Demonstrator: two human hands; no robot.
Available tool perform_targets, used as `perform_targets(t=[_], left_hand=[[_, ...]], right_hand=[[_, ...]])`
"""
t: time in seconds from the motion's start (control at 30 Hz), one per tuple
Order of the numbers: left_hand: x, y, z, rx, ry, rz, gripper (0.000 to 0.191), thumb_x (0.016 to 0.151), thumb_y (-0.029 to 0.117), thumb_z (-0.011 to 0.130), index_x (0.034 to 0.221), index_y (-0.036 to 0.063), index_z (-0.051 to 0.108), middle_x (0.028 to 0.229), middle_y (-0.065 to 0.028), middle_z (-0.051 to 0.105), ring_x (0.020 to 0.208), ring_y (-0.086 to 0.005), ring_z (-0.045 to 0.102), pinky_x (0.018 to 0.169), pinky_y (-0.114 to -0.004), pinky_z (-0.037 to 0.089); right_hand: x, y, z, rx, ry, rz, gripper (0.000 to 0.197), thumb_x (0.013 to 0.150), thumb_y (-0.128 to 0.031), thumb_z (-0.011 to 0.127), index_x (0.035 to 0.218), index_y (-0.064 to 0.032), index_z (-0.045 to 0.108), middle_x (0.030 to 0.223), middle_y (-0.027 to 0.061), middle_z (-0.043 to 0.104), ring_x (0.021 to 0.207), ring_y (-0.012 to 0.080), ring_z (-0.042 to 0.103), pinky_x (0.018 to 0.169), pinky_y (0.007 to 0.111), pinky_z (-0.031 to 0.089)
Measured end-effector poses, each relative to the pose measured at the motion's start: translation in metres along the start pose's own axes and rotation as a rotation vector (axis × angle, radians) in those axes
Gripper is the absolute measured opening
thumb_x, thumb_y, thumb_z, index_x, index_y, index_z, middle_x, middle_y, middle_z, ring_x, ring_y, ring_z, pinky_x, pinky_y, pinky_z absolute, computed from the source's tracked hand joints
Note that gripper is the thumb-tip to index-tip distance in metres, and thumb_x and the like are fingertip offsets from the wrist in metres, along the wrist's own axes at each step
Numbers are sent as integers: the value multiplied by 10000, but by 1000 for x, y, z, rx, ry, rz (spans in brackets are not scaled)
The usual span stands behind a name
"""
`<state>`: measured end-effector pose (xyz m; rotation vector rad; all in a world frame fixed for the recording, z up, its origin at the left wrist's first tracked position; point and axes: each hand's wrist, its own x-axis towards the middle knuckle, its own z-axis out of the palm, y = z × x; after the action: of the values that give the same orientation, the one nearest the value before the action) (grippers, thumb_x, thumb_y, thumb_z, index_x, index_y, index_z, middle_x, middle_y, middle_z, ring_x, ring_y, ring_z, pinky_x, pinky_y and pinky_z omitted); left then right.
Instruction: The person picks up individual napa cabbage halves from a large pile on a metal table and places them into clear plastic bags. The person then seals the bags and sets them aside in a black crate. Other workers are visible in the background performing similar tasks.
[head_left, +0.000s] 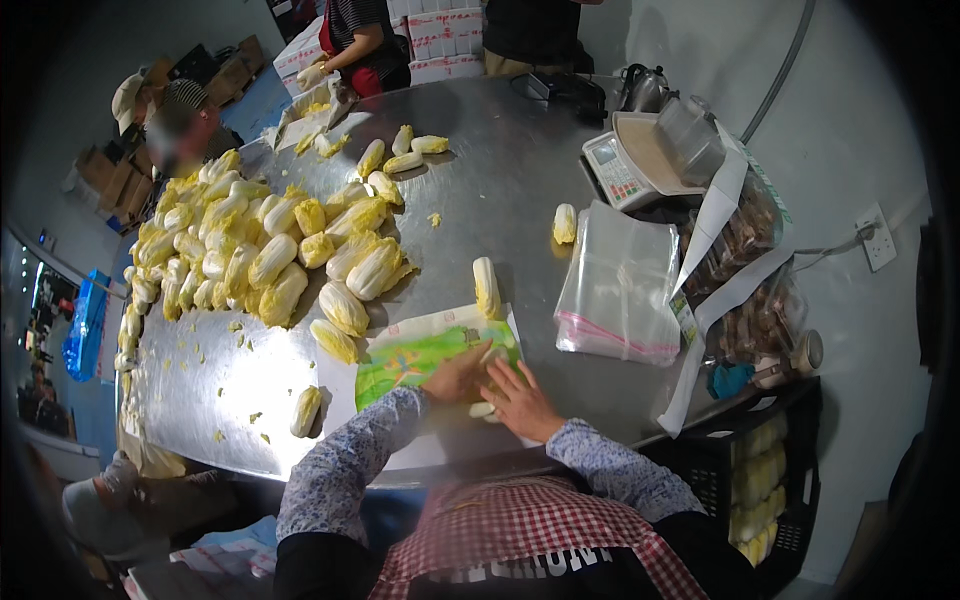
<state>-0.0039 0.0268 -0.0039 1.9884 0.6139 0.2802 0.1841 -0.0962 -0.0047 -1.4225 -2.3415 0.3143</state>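
My left hand (457, 373) and my right hand (523, 400) are close together over a green printed sheet (390, 360) at the near edge of the metal table. Pale cabbage pieces show between and under them: one at the fingertips (492, 357), another low by my right palm (482, 409). My fingers partly hide these, so how firmly each hand holds them is unclear. A small napa cabbage (487, 288) lies on the sheet's far edge, just beyond my hands. Another napa cabbage (306, 412) lies on the table to the left.
Many napa cabbages (225, 240) are heaped at the left. Clear plastic bags (619, 277) lie stacked right of the sheet, near a digital scale (619, 172) and a loose white strip (694, 352). A black crate (810, 480) stands lower right. Co-workers (360, 45) are around the table.
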Motion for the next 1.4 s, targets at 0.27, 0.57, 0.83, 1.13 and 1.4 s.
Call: perform_targets(t=[0.27, 0.57, 0.83, 1.13, 1.4], left_hand=[[46, -41, -28, 331, 215, -61, 416, 833, 153, 656, 1210, 59, 508, 1261, -177, 520, 1141, -357, 511, 943, -420, 416], [62, -29, -45, 803, 211, -332, 593, 650, 410, 802, 1062, 65, 553, 1058, -152, 541, 1062, -336, 502, 879, -462, 415], [71, -33, -41, 848, 138, -182, 550, 697, 380, 720, 1107, 60, 542, 1164, -159, 513, 1078, -329, 517, 887, -468, 414], [76, -28, -44, 547, -44, -430, 523, 693, 405, 759, 1003, 10, 614, 953, -192, 653, 872, -374, 630, 787, -425, 502], [-8, 33, -14, 716, -181, -47, 162, 796, 211, 672, 830, 85, 576, 1198, -142, 583, 1111, -352, 532, 891, -525, 401]], right_hand=[[-11, -20, -8, 43, -13, 60, 602, 794, -206, 678, 1360, -163, 476, 1475, 115, 347, 1412, 285, 241, 1128, 507, 206], [0, -6, 1, 27, 22, 52, 640, 748, -156, 700, 1350, -169, 484, 1478, 81, 353, 1401, 260, 273, 1108, 495, 259], [-4, -4, 10, 5, 55, 68, 615, 764, -156, 680, 1348, -199, 491, 1470, 65, 368, 1391, 253, 292, 1089, 494, 294], [-7, 1, 14, -46, 88, 35, 540, 780, -186, 668, 1299, -174, 519, 1451, 82, 385, 1392, 263, 286, 1076, 499, 305], [-15, -2, 33, 15, 121, -22, 199, 758, -191, 655, 935, -103, 632, 1159, 98, 520, 1139, 303, 448, 1024, 519, 350]])
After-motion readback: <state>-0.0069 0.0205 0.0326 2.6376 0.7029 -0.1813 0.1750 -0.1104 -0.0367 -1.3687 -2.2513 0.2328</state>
